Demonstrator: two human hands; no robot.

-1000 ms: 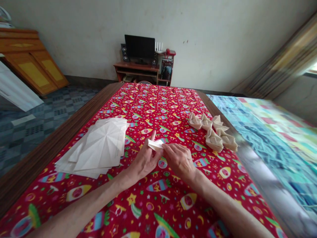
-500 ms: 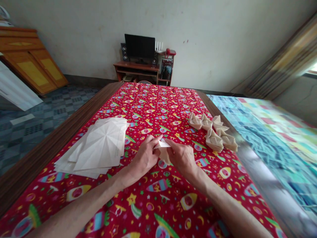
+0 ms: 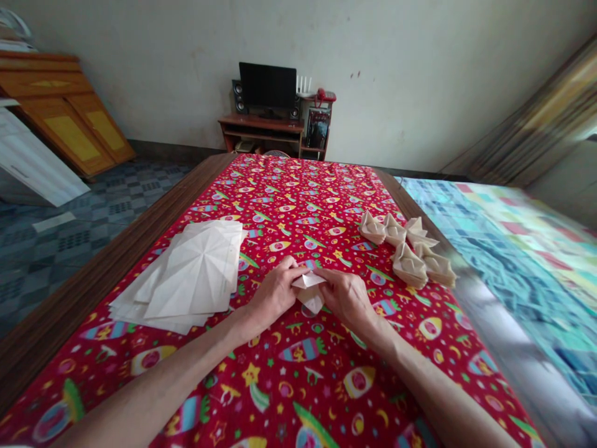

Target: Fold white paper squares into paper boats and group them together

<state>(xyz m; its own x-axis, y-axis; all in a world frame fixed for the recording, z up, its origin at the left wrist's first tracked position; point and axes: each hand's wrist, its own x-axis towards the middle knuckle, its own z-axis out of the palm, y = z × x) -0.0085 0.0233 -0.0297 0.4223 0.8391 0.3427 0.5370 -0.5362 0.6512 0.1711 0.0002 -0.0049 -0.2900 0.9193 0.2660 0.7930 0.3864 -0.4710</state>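
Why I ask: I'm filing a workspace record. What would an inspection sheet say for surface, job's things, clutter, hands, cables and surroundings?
Surface: red patterned cloth on a brown table.
Job's things: small folded paper at centre; creased paper sheets at left; folded paper pieces at right.
Clutter: pale strip on the floor, left, unidentifiable.
Hands: left hand and right hand both hold the small folded paper.
Cables: nothing seen clearly.
Surroundings: monitor on a desk ahead, wooden cabinet left, blue patterned fabric right.
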